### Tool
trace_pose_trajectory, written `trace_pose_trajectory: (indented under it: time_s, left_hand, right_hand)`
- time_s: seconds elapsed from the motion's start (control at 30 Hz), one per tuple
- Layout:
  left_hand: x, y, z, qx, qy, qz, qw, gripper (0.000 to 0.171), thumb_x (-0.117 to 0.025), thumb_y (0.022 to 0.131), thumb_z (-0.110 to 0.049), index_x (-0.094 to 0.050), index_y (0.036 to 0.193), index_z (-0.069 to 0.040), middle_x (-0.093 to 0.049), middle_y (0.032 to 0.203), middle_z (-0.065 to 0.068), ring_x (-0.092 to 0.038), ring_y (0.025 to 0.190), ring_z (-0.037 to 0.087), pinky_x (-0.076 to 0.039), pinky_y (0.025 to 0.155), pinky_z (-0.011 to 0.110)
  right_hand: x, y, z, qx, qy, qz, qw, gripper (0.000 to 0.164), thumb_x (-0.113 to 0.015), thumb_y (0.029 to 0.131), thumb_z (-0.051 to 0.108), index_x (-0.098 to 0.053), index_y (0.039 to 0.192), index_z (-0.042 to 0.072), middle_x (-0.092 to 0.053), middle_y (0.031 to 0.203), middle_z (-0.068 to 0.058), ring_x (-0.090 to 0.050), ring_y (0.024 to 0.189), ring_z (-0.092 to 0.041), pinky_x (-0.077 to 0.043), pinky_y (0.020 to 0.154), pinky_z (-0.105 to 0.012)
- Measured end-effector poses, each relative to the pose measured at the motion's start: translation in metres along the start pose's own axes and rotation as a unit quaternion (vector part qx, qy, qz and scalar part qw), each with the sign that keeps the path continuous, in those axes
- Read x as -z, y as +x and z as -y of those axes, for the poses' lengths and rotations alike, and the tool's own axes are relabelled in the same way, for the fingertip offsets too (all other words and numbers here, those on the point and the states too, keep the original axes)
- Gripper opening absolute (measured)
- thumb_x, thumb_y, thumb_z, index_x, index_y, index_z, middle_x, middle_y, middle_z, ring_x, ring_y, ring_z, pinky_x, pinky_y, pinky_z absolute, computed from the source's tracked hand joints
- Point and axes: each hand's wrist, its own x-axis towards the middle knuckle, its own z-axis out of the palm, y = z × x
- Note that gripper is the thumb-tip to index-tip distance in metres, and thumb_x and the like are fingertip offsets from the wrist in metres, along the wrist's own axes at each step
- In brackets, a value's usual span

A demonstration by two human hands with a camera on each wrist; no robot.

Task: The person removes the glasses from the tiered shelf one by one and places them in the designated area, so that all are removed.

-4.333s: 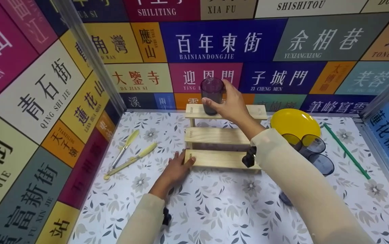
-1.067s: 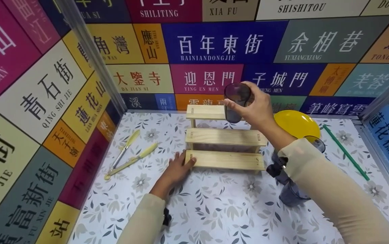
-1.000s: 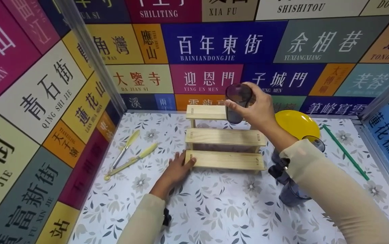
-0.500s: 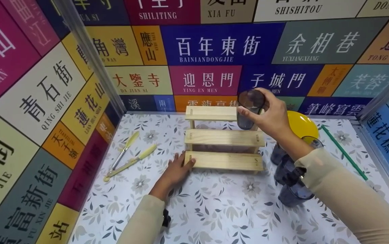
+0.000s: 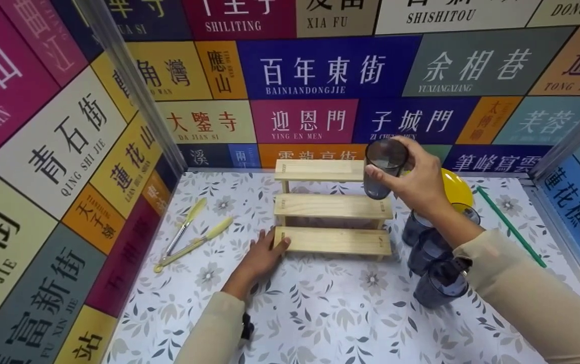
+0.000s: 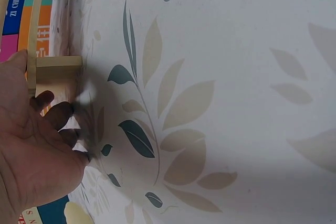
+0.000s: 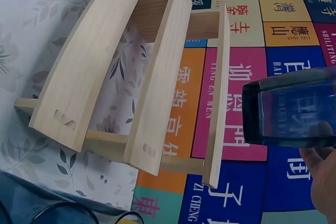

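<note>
My right hand (image 5: 421,179) grips a dark tinted tumbler (image 5: 382,174) around its side, thumb toward me. The tumbler is tilted in the air in front of the right end of the top board of a three-step wooden rack (image 5: 333,206). In the right wrist view the tumbler (image 7: 286,108) is apart from the rack (image 7: 157,77). My left hand (image 5: 263,253) holds the left end of the lowest board, its thumb on top and its fingers at the side. The left wrist view shows the hand (image 6: 39,145) with its fingers bent beside the rack's leg (image 6: 59,62).
Several dark tumblers (image 5: 439,285) stand close together right of the rack, partly hidden by my right forearm. Behind them lies a yellow plate (image 5: 457,188). A green stick (image 5: 512,227) lies farther right. Yellow-handled tongs (image 5: 196,245) lie open at left. Sign-covered walls (image 5: 330,65) enclose the table.
The right hand has lifted the tumbler off the left part of the top board and carried it right and toward me, tilting it. The left hand has stayed on the rack.
</note>
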Motion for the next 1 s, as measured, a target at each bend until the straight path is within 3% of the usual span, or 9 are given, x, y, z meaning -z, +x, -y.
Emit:
trace_pose_trajectory:
  time_s: [0.2,0.5,0.77,0.87,1.0]
  left_hand:
    - [0.0,0.001,0.001,-0.006,-0.003,-0.003,1.0,0.088,-0.046,0.108,-0.077,-0.026,0.178,-0.027,-0.008,0.187,0.015,0.001,0.173,0.049,-0.005,0.137,0.071]
    - [-0.001,0.001,0.001,-0.011,0.006,-0.005,0.9999,0.088,-0.045,0.109,-0.076,-0.026,0.178,-0.025,-0.009,0.187,0.017,0.0,0.173,0.048,-0.005,0.138,0.07]
    - [-0.001,0.003,0.003,-0.025,0.016,-0.004,0.9995,0.089,-0.047,0.109,-0.073,-0.027,0.177,-0.018,-0.011,0.186,0.023,-0.003,0.172,0.052,-0.009,0.137,0.07]
    - [-0.001,0.004,0.002,-0.025,0.018,-0.008,0.9995,0.089,-0.046,0.11,-0.072,-0.028,0.177,-0.018,-0.011,0.186,0.023,-0.003,0.171,0.054,-0.009,0.137,0.072]
    - [-0.001,0.003,0.001,-0.025,0.017,-0.007,0.9995,0.088,-0.047,0.11,-0.071,-0.028,0.177,-0.018,-0.011,0.185,0.024,-0.003,0.171,0.054,-0.009,0.137,0.072]
  right_hand:
    - [0.008,-0.007,-0.006,-0.001,0.006,-0.001,1.0,0.073,-0.097,0.087,0.041,-0.067,0.147,0.014,-0.077,0.127,-0.008,-0.078,0.121,-0.026,-0.057,0.098,-0.011]
    - [0.019,-0.02,-0.014,0.005,-0.002,-0.017,1.0,0.069,-0.099,0.085,0.035,-0.069,0.145,0.016,-0.079,0.126,-0.008,-0.079,0.115,-0.029,-0.057,0.092,-0.008]
    - [0.03,-0.029,-0.018,-0.003,-0.01,-0.018,1.0,0.071,-0.098,0.086,0.031,-0.067,0.148,0.015,-0.079,0.129,-0.013,-0.078,0.12,-0.035,-0.052,0.09,-0.003]
    - [0.033,-0.031,-0.02,-0.005,-0.016,-0.021,1.0,0.072,-0.098,0.087,0.031,-0.067,0.149,0.016,-0.079,0.13,-0.013,-0.078,0.117,-0.03,-0.052,0.088,-0.003]
    - [0.038,-0.034,-0.022,-0.009,-0.021,-0.027,0.999,0.072,-0.099,0.086,0.031,-0.068,0.149,0.017,-0.079,0.128,-0.012,-0.076,0.11,-0.006,-0.052,0.086,-0.003]
